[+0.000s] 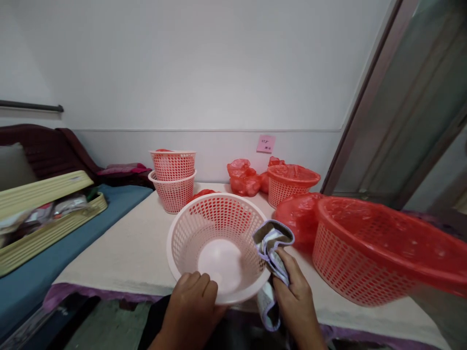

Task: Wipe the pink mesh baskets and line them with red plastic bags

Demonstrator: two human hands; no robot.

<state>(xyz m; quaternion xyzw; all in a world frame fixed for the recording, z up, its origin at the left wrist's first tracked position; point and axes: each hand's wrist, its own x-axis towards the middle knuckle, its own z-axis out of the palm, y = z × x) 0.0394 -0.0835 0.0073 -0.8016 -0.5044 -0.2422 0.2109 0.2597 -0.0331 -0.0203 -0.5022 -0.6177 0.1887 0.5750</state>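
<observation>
A round, pale pink plastic basket [221, 257] with perforated sides tilts toward me at the table's front edge, its inside bare. My left hand [193, 301] is closed over the near rim, fingers curled inward. In my right hand [295, 291] a bunched cloth [272, 243], striped and patterned with a purple edge, is gripped at the basket's right side. Its top fold rests by the right rim, and its lower end hangs below the rim. Whether the cloth presses on the basket wall I cannot tell.
Two stacked pink baskets [173, 182] stand at back left. Red plastic bags [244, 179] lie by the wall under a pink note [266, 144]. Red-lined baskets [294, 182] and a large one [365, 262] occupy the right. An open yellow case [54, 228] is on the left.
</observation>
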